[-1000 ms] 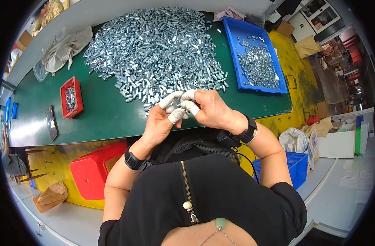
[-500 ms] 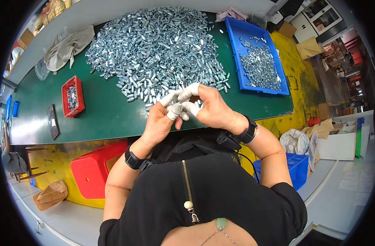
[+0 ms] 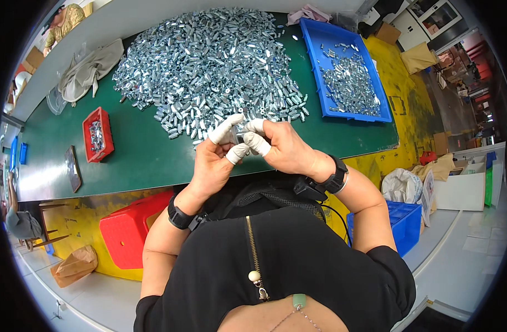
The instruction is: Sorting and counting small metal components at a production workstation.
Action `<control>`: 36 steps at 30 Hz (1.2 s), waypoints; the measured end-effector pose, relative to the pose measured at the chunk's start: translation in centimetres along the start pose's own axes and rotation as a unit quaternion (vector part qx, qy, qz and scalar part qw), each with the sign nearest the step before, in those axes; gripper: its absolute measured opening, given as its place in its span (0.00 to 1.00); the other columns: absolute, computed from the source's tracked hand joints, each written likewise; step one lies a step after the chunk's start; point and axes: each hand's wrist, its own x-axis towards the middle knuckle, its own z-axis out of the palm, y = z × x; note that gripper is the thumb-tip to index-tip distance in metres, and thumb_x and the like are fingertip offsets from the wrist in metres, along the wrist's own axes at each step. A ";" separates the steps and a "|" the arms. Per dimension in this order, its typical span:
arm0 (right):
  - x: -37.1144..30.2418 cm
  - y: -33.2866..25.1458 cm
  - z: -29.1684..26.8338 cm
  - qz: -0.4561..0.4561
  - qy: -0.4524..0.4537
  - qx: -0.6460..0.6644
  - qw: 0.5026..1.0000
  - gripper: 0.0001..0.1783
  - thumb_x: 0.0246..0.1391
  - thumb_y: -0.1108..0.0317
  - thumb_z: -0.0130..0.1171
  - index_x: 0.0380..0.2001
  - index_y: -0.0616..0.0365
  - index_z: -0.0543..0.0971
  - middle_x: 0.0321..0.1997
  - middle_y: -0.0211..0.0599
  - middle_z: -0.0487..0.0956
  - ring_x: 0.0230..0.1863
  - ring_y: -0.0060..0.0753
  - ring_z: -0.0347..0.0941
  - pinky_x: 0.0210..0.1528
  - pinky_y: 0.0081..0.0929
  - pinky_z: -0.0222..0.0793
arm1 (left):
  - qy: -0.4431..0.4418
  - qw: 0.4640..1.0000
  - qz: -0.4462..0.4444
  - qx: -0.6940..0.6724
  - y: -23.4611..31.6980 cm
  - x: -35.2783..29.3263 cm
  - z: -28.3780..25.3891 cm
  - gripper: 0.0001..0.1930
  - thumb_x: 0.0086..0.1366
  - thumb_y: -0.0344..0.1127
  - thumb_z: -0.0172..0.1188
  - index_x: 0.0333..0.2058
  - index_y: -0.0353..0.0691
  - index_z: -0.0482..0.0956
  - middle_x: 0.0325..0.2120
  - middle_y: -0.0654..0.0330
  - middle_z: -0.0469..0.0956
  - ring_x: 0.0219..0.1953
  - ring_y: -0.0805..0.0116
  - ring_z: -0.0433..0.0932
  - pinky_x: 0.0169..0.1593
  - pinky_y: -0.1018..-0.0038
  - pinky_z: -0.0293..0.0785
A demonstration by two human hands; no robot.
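Note:
My left hand [image 3: 215,160] and my right hand [image 3: 284,147] meet over the near edge of the green table, with white covers on several fingertips. Pinched between the fingers of both hands is a small silver metal fitting [image 3: 240,136], mostly hidden by the fingertips. Just beyond my hands spreads a large pile of loose metal fittings [image 3: 209,69], short and shiny, some with a hole in the end. At the right a blue tray [image 3: 350,117] holds more such small silver pieces.
A red bin [image 3: 100,150] with metal pieces and a dark phone-like slab [image 3: 73,169] lie on the table [image 3: 137,174] at left. Grey cloth [image 3: 87,72] lies far left. Below are a red stool [image 3: 123,238] and a blue crate [image 3: 405,224]. Another person [image 3: 70,22] is far left.
The fingertips have shifted around the small fitting: my left index finger is raised more, and my right fingers have drawn back slightly. The view has moved a little.

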 end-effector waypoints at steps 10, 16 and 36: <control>0.5 0.6 0.6 0.035 -0.019 -0.065 0.997 0.09 0.54 0.66 0.52 0.29 0.63 0.74 0.19 0.44 0.75 0.20 0.40 0.72 0.23 0.32 0.63 | 0.012 0.999 0.031 0.043 0.0 0.1 -0.3 0.25 0.58 0.24 0.56 0.55 0.39 0.62 0.31 0.66 0.74 0.29 0.84 0.69 0.30 0.85 0.67; 1.4 -0.1 1.2 -0.029 0.020 -0.035 0.999 0.07 0.52 0.71 0.54 0.35 0.62 0.73 0.27 0.37 0.75 0.27 0.23 0.72 0.28 0.23 0.67 | 0.036 0.999 -0.018 0.000 0.3 0.0 -0.9 0.26 0.59 0.26 0.56 0.56 0.39 0.61 0.29 0.66 0.74 0.26 0.84 0.69 0.28 0.85 0.66; 1.8 0.3 0.4 0.051 -0.004 0.014 0.999 0.19 0.57 0.56 0.49 0.26 0.63 0.76 0.16 0.40 0.74 0.17 0.29 0.71 0.22 0.25 0.65 | 0.021 1.000 0.004 0.008 0.2 0.3 -0.5 0.26 0.57 0.22 0.57 0.55 0.38 0.63 0.28 0.67 0.73 0.30 0.83 0.70 0.34 0.85 0.68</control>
